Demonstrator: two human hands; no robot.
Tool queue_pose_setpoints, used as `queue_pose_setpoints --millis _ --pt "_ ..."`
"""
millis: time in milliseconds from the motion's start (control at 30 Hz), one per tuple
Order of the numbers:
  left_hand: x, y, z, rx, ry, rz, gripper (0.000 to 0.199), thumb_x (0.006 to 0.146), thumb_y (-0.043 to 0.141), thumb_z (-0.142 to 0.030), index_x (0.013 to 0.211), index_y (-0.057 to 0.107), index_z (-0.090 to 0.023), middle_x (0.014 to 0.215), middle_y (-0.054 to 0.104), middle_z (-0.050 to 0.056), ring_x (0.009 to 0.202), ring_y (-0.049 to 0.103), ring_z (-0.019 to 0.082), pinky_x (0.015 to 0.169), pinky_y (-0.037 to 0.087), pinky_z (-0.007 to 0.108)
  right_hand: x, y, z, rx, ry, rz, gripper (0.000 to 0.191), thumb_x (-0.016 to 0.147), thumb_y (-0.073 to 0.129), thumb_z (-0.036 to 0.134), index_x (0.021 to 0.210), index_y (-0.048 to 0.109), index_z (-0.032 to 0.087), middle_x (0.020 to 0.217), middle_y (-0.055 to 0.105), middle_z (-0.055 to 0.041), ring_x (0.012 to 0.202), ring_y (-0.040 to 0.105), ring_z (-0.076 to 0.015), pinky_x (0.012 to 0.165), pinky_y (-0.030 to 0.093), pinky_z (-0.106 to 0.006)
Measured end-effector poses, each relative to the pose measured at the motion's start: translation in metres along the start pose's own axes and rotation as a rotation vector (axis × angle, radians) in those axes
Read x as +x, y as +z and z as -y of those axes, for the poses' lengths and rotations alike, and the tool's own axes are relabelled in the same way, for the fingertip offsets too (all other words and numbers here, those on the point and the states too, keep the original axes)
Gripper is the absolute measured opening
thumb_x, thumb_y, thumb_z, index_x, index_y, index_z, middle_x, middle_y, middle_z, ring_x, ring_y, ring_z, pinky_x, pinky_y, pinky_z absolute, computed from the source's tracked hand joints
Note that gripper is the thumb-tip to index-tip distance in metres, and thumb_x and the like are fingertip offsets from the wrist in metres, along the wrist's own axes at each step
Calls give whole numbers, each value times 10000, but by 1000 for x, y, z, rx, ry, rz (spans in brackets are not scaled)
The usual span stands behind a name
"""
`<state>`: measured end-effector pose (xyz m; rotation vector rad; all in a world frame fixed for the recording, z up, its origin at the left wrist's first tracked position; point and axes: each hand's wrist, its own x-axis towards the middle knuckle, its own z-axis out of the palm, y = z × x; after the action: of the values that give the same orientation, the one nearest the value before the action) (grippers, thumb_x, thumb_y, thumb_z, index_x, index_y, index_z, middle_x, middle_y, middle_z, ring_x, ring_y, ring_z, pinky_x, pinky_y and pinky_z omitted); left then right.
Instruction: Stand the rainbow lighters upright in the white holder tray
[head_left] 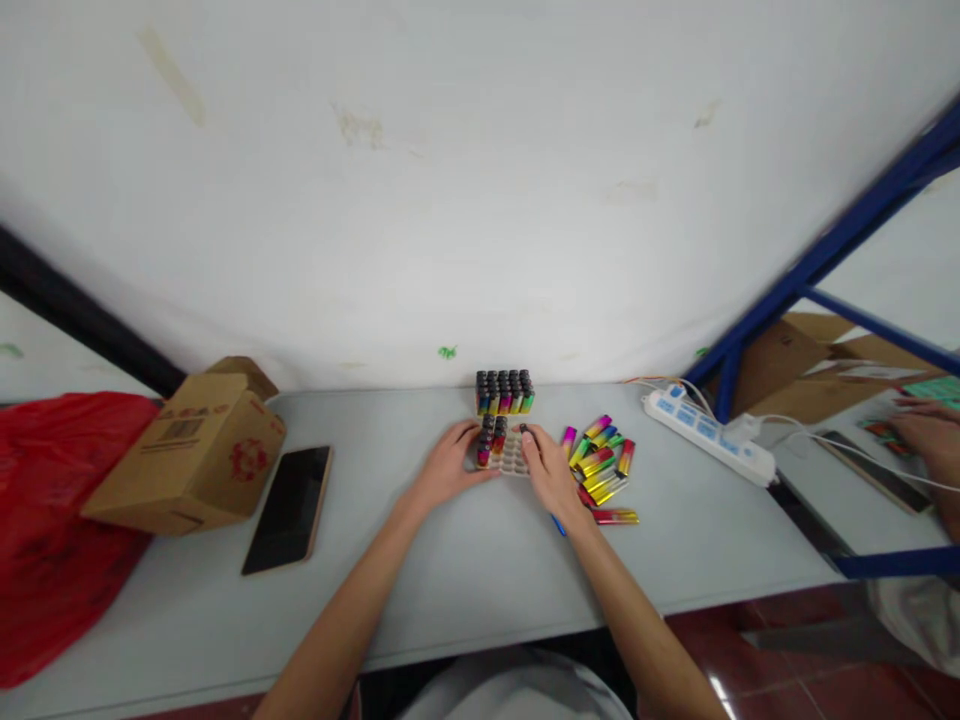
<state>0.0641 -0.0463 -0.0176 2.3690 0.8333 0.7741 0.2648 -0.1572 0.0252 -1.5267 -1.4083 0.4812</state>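
The right fingers (pixel 534 452) hide most of the lighter (pixel 524 429) in their grip and part of the tray (pixel 511 458); the left fingers (pixel 471 427) cover some of its left side. Just below the right fingers, a blue item (pixel 558 525) is partly covered. Far left of both, the red bag (pixel 67 500) is cut off; far right, another person's hand (pixel 930 432) is too.

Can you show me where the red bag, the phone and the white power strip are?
Red plastic bag: (pixel 71 500) head view, on its crinkly side.
Phone: (pixel 289 510) head view, on its dark screen.
White power strip: (pixel 705 432) head view, on its top face.
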Motion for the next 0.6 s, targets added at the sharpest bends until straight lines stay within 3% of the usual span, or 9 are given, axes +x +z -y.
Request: queue_pose_setpoints --millis 133,267,367,600 --pt "1 1 -2 -20 -11 -1 735 785 928 -542 1394 671 -219 1466 658 140 1368 625 357 1227 499 529 0 -1 -10 -28 -86 -30 427 1082 503 559 1156 731 206 1125 749 -131 1060 706 -268 946 575 -408" --pt "1 -1 -5 -11 -20 15 743 778 937 -528 1395 674 -211 1481 650 154 1393 609 365 1237 485 534 1 -2 -12 -80 -128 -72 390 1015 636 577 1041 768 211 925 735 -77 891 697 -243 881 579 -390" --pt "1 -2 -7 -13 -22 22 730 791 927 -523 1407 672 -227 1496 642 148 1409 599 360 1247 472 534 2 -2 -9 -73 -90 -42 428 1023 610 591 1015 774 196 817 749 -58 774 697 -228 809 579 -362" --pt "1 -1 -6 -27 -5 2 708 787 932 -520 1377 685 -216 1459 661 142 1380 616 355 1226 497 515 0 1 -8 -118 -86 3 487 1044 569 623 1100 783 189 913 822 -95 828 775 -257 841 601 -376"
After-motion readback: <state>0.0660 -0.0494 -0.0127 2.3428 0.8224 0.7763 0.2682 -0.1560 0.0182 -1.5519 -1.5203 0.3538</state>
